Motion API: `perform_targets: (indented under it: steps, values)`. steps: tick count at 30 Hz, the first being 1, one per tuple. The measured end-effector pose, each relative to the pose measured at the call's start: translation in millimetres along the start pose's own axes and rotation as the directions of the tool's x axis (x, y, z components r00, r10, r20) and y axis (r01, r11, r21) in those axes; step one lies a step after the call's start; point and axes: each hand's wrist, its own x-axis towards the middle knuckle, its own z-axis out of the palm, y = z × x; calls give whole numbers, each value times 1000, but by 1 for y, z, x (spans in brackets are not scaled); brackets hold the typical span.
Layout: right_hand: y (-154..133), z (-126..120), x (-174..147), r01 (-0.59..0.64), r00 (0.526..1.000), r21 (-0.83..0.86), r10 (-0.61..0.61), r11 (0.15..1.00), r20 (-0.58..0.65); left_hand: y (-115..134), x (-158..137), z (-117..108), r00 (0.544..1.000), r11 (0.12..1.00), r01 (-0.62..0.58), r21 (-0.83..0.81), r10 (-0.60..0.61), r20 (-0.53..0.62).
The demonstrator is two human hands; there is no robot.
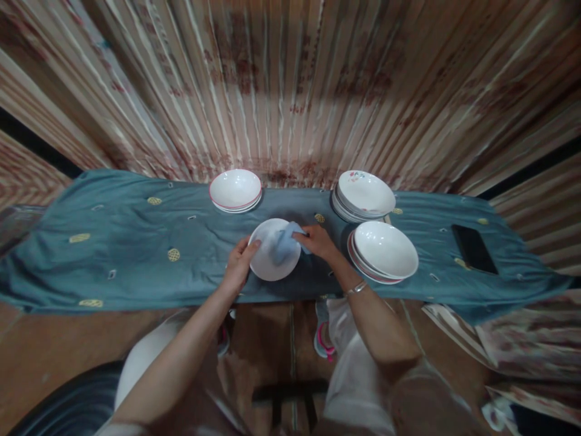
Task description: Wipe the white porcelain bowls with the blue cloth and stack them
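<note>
A white plate is held up over the near part of the table, its inner face toward me. My left hand grips its left rim, thumb on the inside and fingers behind. In my right hand is a light blue cloth, pressed against the plate's inner face toward the right. The cloth is slightly blurred and covers part of the plate. Just right of my right hand stands a stack of white plates, some with a reddish rim.
A teal cloth with yellow pineapples covers the table. Behind stand red-rimmed white bowls and a stack of plates with a flower print. A black phone lies at the right. A pleated curtain hangs along the back edge.
</note>
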Motion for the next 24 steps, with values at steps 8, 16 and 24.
perform_targets:
  steps: [8,16,24]
  values:
    - [7,-4,-21,22,980,-51,-11,998,198,-2,0,5,994,987,-50,-154,35,-101]
    - [-3,10,-45,79,968,11,-79,997,240,-2,4,8,987,973,-81,-214,48,-155]
    - [-32,30,-62,106,940,77,-125,991,316,-11,12,6,983,981,-113,-154,89,-159]
